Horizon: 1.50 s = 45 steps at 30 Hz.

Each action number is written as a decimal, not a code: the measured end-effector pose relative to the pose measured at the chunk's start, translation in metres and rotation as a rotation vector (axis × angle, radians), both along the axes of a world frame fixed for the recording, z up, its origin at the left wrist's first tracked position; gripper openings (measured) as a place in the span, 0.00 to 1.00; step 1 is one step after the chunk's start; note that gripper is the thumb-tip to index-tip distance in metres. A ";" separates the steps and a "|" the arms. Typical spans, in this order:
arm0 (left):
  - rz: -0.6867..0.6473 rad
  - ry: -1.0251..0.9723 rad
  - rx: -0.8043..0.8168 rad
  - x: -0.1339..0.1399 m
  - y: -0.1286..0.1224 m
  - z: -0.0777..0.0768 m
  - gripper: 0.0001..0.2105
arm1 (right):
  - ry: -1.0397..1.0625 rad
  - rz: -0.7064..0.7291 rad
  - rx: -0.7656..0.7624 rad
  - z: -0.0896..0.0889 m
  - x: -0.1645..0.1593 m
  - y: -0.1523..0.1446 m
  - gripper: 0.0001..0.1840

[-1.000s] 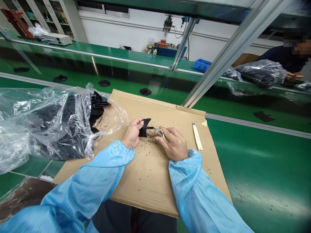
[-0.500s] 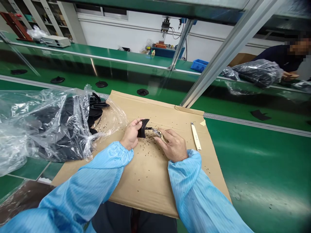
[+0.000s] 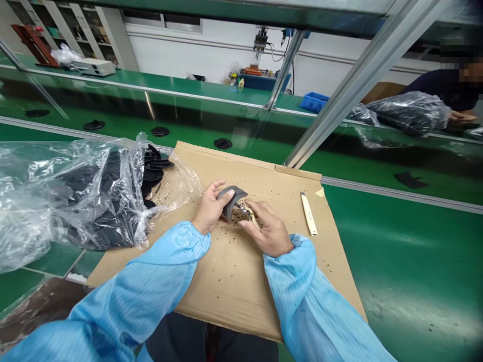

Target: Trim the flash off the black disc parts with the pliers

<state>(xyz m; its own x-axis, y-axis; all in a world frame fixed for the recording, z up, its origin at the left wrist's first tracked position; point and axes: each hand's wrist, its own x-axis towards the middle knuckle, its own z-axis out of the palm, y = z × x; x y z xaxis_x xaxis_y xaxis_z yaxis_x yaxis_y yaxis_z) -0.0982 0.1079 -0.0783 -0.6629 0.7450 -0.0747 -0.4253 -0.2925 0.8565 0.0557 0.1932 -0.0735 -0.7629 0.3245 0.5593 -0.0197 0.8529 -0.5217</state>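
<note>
Between the thumb and fingers of my left hand point(image 3: 208, 207) is a black curved plastic part point(image 3: 238, 194), raised over the cardboard sheet point(image 3: 241, 296). My right hand point(image 3: 269, 232) is closed around small hand nippers point(image 3: 245, 211) with a metal head and cream handles. Their tip is close to the inner curve of the part; I cannot tell whether it touches. Tiny black scraps lie scattered on the cardboard below. Right of my right hand lies a cream-handled utility knife point(image 3: 309, 215).
A clear plastic bag point(image 3: 94, 196) spills black parts on the left. Several black parts, one of them point(image 3: 222, 144), rest along the green belt behind the cardboard. A metal post point(image 3: 350, 85) slants up at right. Across the line, a person sits beside another bag point(image 3: 411, 113).
My left hand has turned the black part, so its curved face now shows more. The nippers have tilted slightly in my right hand and moved close against the part. The whole view has shifted slightly.
</note>
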 end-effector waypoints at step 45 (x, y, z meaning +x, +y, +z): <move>-0.412 -0.203 -0.049 -0.007 -0.011 0.005 0.12 | -0.256 -0.036 0.166 -0.001 0.001 -0.007 0.20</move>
<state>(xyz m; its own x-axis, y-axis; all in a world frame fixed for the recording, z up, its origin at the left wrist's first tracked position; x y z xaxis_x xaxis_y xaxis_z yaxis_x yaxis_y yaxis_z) -0.1054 0.0974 -0.0728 -0.2802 0.9357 -0.2143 -0.6583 -0.0248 0.7524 0.0567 0.1863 -0.0740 -0.8753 0.2742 0.3983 0.1263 0.9248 -0.3590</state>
